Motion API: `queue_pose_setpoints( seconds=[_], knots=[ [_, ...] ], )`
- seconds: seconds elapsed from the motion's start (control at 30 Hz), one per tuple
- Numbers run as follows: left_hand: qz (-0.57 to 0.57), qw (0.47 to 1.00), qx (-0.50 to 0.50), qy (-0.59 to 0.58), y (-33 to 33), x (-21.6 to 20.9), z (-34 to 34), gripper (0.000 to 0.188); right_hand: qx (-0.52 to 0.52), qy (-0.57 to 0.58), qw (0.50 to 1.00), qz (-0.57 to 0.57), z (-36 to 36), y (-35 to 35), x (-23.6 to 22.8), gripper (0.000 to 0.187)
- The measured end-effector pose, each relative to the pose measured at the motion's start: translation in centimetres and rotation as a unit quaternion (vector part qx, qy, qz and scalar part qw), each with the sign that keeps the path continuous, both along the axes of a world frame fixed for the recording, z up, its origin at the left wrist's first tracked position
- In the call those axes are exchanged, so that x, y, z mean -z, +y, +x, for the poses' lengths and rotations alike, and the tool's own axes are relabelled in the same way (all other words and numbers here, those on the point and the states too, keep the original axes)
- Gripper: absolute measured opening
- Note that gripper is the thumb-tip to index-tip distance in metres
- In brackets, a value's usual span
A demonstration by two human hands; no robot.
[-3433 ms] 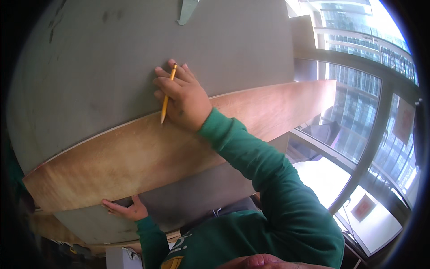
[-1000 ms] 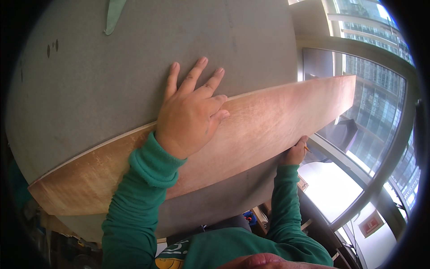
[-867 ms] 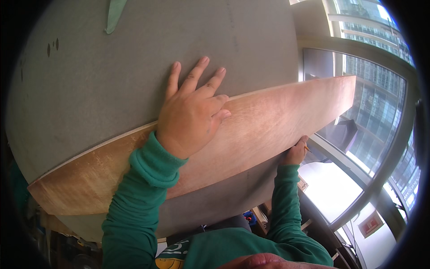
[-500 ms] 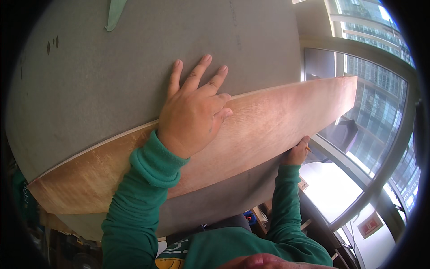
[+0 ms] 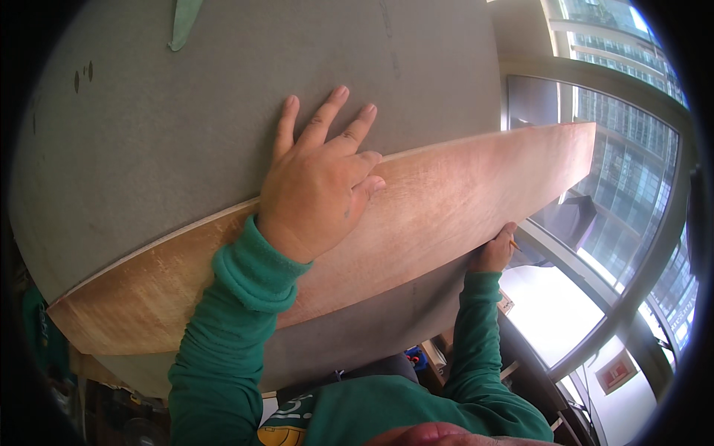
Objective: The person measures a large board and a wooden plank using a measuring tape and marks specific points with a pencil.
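Note:
A long wooden board point(image 5: 416, 215) lies slantwise across a larger grey sheet point(image 5: 186, 126), its right end sticking out past the sheet's edge. My left hand point(image 5: 312, 182) rests with fingers spread over the board's far edge, the fingertips on the grey sheet and the palm on the wood. On the board's near edge, toward the right end, my right hand point(image 5: 493, 253) is closed with its thumb on top and its other fingers hidden below. A thin pencil-like stick point(image 5: 515, 244) pokes out of that hand.
A strip of pale green tape point(image 5: 184, 22) lies on the sheet at the far side. Windows with metal frames point(image 5: 625, 282) stand close on the right, near the overhanging board end. Below the sheet at lower left are cluttered items point(image 5: 126, 416), partly dark.
Both hands keep their places on the board. The view has shifted very slightly, and nothing else has visibly moved.

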State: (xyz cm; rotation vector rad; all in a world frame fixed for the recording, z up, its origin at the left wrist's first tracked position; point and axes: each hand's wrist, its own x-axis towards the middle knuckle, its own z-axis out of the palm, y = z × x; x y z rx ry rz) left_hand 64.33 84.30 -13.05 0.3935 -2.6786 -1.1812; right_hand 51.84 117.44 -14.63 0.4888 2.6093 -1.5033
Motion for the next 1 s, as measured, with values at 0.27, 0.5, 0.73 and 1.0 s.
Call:
queue_pose_setpoints(
  seconds=[0.27,0.5,0.73,1.0],
  knots=[
    [-0.011,1.0,0.007,-0.006,0.3,0.0,-0.3,0.02,0.016,0.008,0.999,-0.029,-0.1,0.4,0.3,0.051],
    [-0.022,0.998,-0.031,0.049,-0.2,0.6,0.5,0.025,-0.37,0.194,0.797,0.436,-2.1,7.3,3.5,0.037],
    [-0.1,0.995,0.012,0.002,-0.7,0.6,-0.8,0.032,-0.405,0.206,0.621,0.639,-3.7,5.4,2.2,0.039],
    [-0.097,0.995,0.023,-0.008,-0.4,-0.7,-0.1,0.029,-0.21,0.05,0.813,0.54,-3.6,4.3,1.2,0.044]
  ],
)
